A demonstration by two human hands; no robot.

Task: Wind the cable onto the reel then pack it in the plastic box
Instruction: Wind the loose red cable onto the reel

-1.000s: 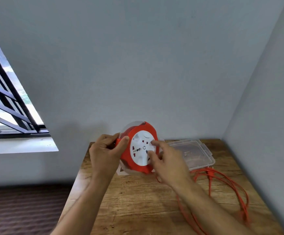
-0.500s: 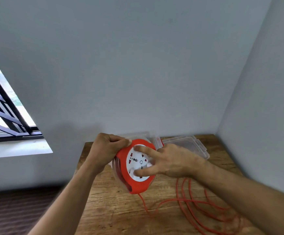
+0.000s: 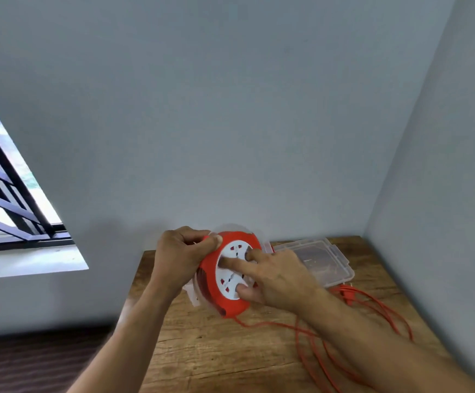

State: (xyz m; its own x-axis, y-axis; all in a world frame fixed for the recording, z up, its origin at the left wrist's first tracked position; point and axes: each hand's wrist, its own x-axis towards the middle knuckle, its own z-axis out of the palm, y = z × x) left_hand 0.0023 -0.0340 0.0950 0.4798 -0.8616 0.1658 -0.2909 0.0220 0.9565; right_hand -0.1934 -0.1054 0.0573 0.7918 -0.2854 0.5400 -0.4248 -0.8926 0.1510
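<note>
An orange cable reel (image 3: 211, 282) with a white socket face is held upright above the wooden table (image 3: 216, 355). My left hand (image 3: 181, 258) grips its upper left rim. My right hand (image 3: 276, 275) presses fingers and thumb on the white socket disc. An orange cable (image 3: 372, 304) leaves the reel's bottom and lies in loose loops on the table's right side, its plug (image 3: 347, 294) near the box. The clear plastic box (image 3: 318, 260) lies flat behind my right hand, by the back wall.
Walls close the table in at the back and on the right. A barred window (image 3: 9, 205) with a white sill is at the left. A dark floor (image 3: 32, 361) lies beyond the table's left edge. Something white shows behind the reel.
My right hand's fingers have shifted round on the white socket face, and the reel now faces me a bit differently. My left hand keeps its grip. The cable loops have shifted on the table.
</note>
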